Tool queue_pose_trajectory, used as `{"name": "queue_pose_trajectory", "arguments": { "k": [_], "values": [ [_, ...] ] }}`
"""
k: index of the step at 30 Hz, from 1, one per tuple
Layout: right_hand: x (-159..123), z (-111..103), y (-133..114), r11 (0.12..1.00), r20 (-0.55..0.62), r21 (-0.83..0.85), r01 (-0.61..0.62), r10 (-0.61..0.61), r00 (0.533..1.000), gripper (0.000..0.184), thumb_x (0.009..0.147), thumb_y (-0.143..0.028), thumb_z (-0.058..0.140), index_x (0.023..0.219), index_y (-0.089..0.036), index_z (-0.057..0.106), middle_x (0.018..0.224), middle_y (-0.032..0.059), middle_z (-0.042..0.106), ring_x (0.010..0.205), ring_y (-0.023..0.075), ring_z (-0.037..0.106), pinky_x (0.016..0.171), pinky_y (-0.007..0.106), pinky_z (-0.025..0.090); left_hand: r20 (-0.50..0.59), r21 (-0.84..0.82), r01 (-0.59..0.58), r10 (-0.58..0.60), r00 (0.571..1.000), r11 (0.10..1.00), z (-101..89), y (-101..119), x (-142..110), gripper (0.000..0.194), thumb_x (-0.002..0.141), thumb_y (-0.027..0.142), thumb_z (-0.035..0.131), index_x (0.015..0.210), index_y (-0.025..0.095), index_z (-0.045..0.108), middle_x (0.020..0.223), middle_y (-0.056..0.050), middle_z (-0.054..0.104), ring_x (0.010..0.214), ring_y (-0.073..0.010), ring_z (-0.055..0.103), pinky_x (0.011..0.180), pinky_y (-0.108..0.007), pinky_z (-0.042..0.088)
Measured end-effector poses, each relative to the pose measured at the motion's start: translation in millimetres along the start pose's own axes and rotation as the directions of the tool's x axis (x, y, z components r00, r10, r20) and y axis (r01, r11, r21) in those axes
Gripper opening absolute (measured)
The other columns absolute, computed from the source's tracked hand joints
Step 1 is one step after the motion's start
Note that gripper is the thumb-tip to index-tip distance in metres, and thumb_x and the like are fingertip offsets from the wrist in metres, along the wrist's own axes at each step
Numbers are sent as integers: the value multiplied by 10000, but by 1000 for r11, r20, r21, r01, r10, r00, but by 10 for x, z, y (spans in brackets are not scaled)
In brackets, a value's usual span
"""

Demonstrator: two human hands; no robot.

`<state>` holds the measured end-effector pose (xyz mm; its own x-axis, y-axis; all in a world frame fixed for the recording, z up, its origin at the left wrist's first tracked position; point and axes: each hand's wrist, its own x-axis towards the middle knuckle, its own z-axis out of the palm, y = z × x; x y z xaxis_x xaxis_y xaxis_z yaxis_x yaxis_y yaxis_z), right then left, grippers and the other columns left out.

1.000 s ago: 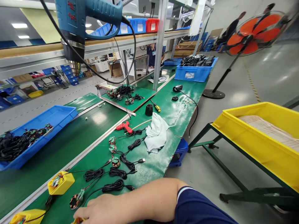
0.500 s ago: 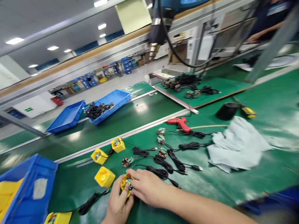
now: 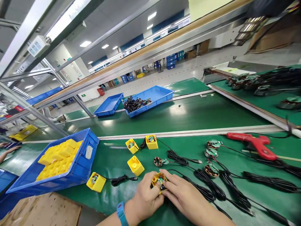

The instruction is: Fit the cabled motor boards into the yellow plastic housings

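Both hands meet low in the middle of the green mat on a small yellow plastic housing (image 3: pixel 159 180) with a round circuit board in it. My left hand (image 3: pixel 147 196), with a blue wristband, grips the housing from the left. My right hand (image 3: pixel 182 192) pinches and presses the board from the right. Beside them lie an empty yellow housing (image 3: pixel 135 165), a filled one (image 3: pixel 96 181) with a cable, and two more filled housings (image 3: pixel 142 144) near the rail. Loose coil boards (image 3: pixel 211 157) with bundled black cables (image 3: pixel 211 185) lie to the right.
A blue bin (image 3: pixel 81 169) full of yellow housings stands at the left. A red glue gun (image 3: pixel 255 143) lies at the right. Across the conveyor belt (image 3: pixel 178 114) sit two blue trays (image 3: pixel 155 95), one holding cabled parts. A cardboard box (image 3: pixel 39 212) is at the bottom left. Another person's hands (image 3: pixel 7 150) show far left.
The view has swung left from the fan and yellow crate to the bench. My hands have come together on the yellow housing and now hold it closer to the middle.
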<state>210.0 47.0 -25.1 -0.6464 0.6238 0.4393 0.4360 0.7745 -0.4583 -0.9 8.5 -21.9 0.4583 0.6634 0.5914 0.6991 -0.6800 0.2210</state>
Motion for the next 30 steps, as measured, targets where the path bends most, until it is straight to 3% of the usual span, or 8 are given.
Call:
{"name": "queue_pose_trajectory", "arguments": {
  "k": [8,12,19,30],
  "values": [
    [42,-85,-71,998,59,-46,-35,37,998,171,975,-168,600,1091,-206,721,1447,143,644,1047,271,734,894,420,640,19,-15,12,-11,1000,1000,-39,5,22,310,906,91,585,1205,168,609,1242,-201,654,1135,-279,689,910,-419,643],
    [84,-163,-117,997,79,-71,-41,47,996,117,980,-245,644,1037,-179,721,1423,144,649,1001,250,721,886,396,620,-39,24,-55,56,998,998,-25,-55,-12,376,919,73,585,1282,172,596,1306,-202,639,1192,-273,682,942,-406,639],
    [145,-180,-51,989,119,-146,13,4,993,267,1035,-378,580,1064,-150,718,1401,143,631,915,212,693,869,376,594,-33,21,-68,69,997,997,42,-179,-16,296,936,72,609,1213,173,635,1313,-178,638,1162,-267,701,934,-375,640],
    [102,-130,-47,995,77,-99,-5,13,997,202,1028,-324,611,1083,-154,706,1409,161,631,978,240,704,890,403,611,24,77,-82,80,996,994,-9,-133,14,209,956,116,618,1165,135,619,1307,-224,614,1187,-291,674,935,-417,642]
  ]
}}
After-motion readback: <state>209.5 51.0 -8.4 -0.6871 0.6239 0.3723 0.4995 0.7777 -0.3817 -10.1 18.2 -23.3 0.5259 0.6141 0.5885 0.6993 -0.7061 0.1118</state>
